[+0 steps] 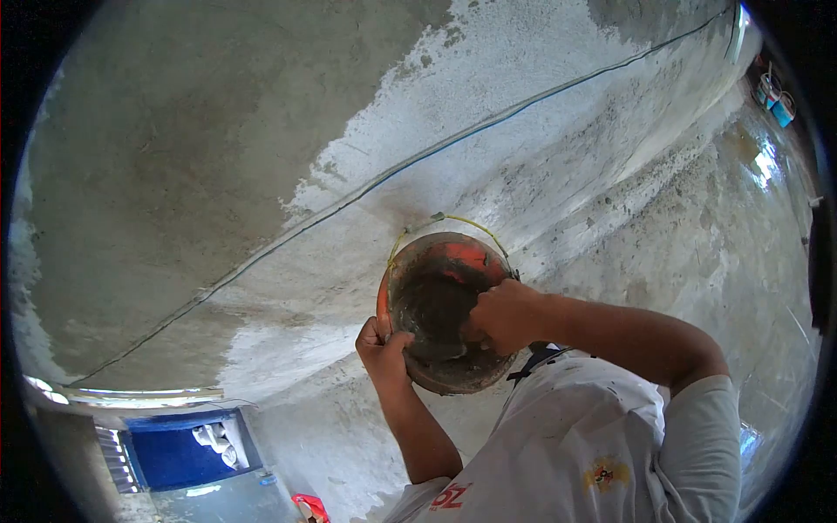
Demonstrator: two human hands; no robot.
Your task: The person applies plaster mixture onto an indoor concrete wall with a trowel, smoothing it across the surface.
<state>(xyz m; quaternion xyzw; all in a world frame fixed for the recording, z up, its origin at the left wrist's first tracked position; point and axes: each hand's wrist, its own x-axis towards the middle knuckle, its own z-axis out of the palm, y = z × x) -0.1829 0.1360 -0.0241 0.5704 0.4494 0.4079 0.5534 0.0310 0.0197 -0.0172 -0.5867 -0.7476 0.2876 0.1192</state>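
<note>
An orange bucket (382, 301), smeared with grey mud-like mix, is held in front of my body with its mouth facing the camera. My left hand (384, 353) is closed on the rim at its lower left, thumb over the edge. Inside the mouth, at the right, my right hand (506, 318) is closed in a fist; what it grips is hidden by the fingers and the dark interior. Wet grey mix (432, 305) coats the inside wall. A thin yellow handle (471, 223) arches over the bucket's far side.
Behind the bucket rises a wall (218, 113) with dark grey and whitish patches, crossed diagonally by a cable (418, 163). A blue-framed opening (187, 453) is at lower left, near a red bag (310, 506). Paint-type buckets (776, 100) stand at far upper right on the floor.
</note>
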